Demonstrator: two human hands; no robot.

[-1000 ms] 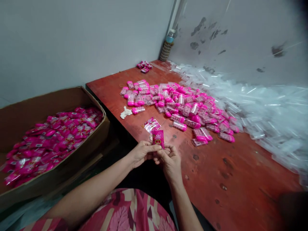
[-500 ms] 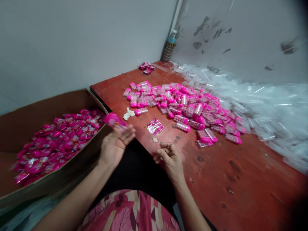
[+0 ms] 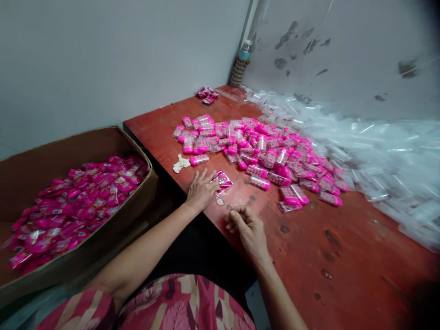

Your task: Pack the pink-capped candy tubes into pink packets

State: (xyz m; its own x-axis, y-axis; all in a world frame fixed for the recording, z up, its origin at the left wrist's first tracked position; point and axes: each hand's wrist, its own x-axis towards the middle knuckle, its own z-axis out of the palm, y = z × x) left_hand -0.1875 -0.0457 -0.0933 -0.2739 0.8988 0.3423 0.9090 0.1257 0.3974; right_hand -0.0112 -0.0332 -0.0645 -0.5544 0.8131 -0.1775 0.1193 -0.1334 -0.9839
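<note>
The red bench carries a heap of clear bags and a pile of pink cases; a cardboard box stands alongside. Left hand: fingers spread, touching the flat packets near the bench edge. Right hand: fingers curled together, holding nothing visible.

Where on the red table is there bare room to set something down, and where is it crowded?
The table is bare near its front right, right of the right hand and in front of the pink container pile. A bare strip runs along its left edge behind the left hand. The middle is crowded with containers; clear plastic sleeves cover the right side.
</note>
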